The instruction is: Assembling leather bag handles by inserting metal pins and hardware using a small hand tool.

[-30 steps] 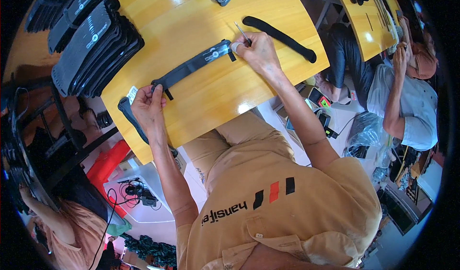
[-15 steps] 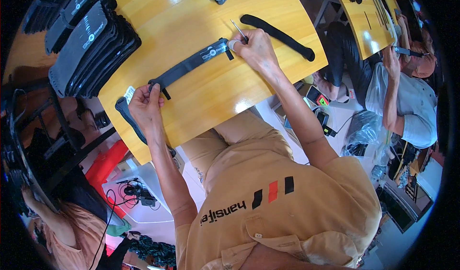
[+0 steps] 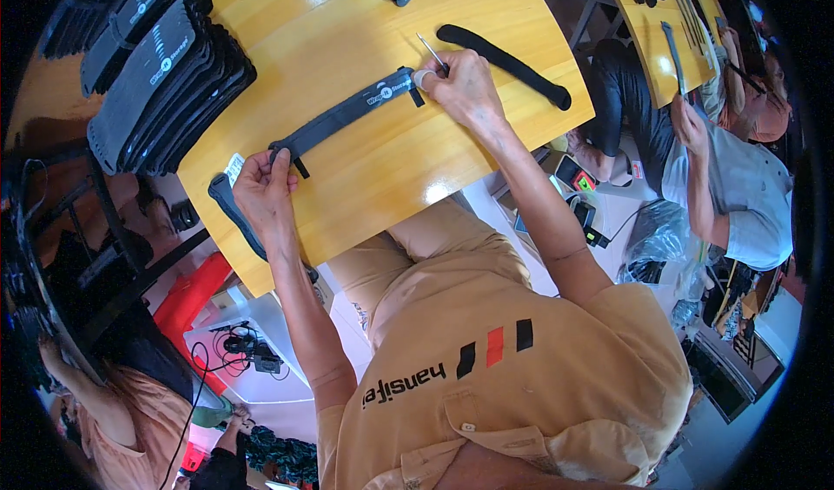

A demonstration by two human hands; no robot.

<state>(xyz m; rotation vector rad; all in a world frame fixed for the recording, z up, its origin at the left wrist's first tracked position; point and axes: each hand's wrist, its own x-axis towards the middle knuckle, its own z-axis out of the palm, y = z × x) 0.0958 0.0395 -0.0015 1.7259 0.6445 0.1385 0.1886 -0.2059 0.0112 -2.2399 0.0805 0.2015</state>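
A flat black strap (image 3: 334, 121) with white print is stretched slantwise above or on the yellow table. My left hand (image 3: 265, 188) is closed, pinching its left end between thumb and fingers. At the strap's other end, my right hand (image 3: 469, 90) is closed too, its fingertips against the strap. A thin pointed metal tool (image 3: 429, 49) with a dark grip also sticks out of the right hand; its kind cannot be made out. One right fingertip carries a pale wrap (image 3: 423, 79). Short dark tabs hang below the strap near both ends.
The table (image 3: 373, 203) has a curved near edge. Tall stacks of black straps (image 3: 165, 82) stand at the far left. One loose strap (image 3: 512, 71) lies right of my hand, another (image 3: 236, 215) beside my left wrist. At right, a co-worker (image 3: 734, 177) sits by another table.
My hands and the strap have hardly moved. The co-worker at right has swung an arm leftward, with a strap now reaching over their table. Another person's arm has appeared at the lower left.
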